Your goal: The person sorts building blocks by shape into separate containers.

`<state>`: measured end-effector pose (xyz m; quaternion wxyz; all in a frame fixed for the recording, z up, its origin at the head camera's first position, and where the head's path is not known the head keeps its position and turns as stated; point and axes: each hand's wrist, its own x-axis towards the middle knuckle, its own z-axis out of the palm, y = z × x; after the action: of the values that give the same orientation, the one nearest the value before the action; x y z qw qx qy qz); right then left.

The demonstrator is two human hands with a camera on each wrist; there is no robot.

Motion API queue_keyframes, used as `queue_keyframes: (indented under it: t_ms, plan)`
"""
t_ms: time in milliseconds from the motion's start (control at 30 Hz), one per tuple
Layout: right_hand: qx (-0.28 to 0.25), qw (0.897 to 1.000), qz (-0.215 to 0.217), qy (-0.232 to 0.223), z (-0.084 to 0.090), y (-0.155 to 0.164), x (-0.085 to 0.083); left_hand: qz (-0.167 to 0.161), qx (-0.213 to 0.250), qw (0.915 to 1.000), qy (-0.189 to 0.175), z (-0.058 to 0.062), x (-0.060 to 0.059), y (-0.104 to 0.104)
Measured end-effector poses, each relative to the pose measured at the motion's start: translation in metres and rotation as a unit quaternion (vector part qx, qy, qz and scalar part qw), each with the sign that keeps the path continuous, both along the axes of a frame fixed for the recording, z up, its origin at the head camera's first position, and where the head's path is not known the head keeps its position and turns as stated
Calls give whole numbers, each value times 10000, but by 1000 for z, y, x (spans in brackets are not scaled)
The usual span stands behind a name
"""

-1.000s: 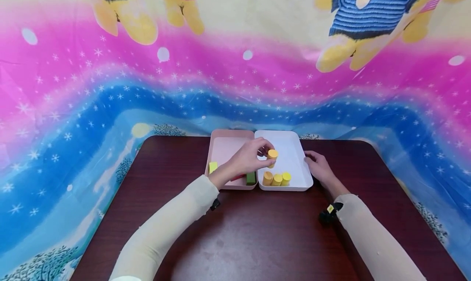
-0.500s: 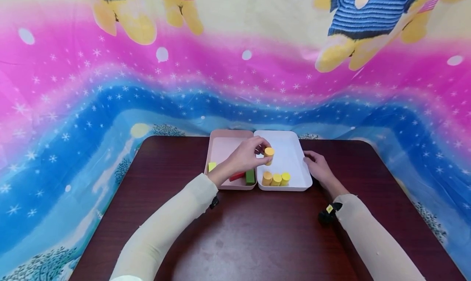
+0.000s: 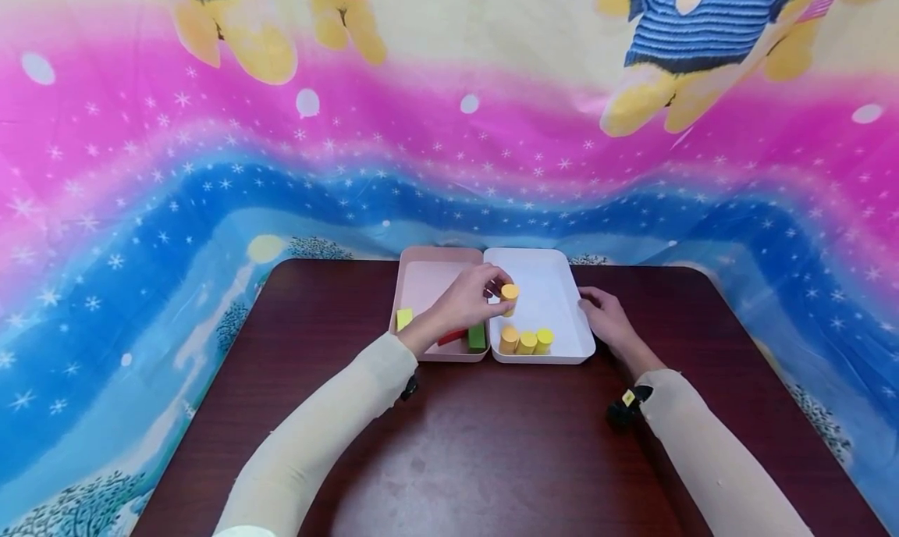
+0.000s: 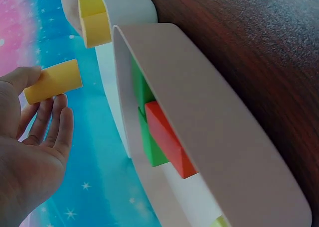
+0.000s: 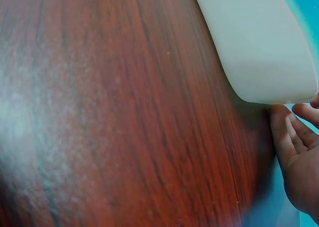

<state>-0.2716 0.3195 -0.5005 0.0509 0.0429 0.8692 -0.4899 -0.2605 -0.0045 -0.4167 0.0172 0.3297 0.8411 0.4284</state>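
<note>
Yellow cylinder (image 3: 509, 293) above white tray (image 3: 555, 272), dark wooden table (image 3: 492, 451), colourful backdrop (image 3: 211, 170).

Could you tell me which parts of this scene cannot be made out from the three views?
- Head view: the left hand covers part of the pink tray and the red block.
- Left wrist view: the pink tray's wall hides most of the green block; the white tray is cut off by the top edge.
- Right wrist view: the right hand is cut off at the edge, so its grip on the white tray is unclear.
</note>
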Motion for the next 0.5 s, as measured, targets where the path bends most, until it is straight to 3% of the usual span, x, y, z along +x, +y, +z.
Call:
queue_keyframes:
  t_ms: [500]
  plan:
    - [28, 10000, 34, 2, 1, 0, 1, 56, -307, 9991, -283, -19, -4, 1]
